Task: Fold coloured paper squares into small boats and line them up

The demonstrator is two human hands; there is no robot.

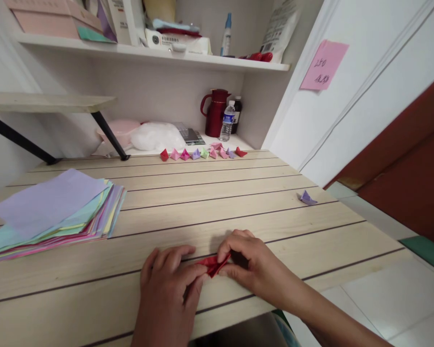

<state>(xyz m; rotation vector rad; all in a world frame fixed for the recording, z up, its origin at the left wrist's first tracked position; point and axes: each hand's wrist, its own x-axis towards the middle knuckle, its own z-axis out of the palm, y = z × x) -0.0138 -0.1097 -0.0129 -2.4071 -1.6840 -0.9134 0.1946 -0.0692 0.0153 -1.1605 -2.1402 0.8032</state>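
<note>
Near the front of the table, a small folded red paper (212, 265) is held between both hands, just above the wood. My left hand (169, 277) pinches its left end between thumb and forefinger, the other fingers bent over the table. From the right, my right hand (248, 260) grips the other end, thumb below and fingers above. Part of the paper is hidden by the fingertips. To the left lies a stack of coloured paper sheets (54, 207), a lilac one on top. A purple folded paper boat (306, 198) sits alone toward the right edge.
Along the table's back edge stands a row of several small paper boats (196, 153). Behind them are a dark red jug (216, 113) and a water bottle (227, 123). A small raised stand (47, 102) rises at the back left.
</note>
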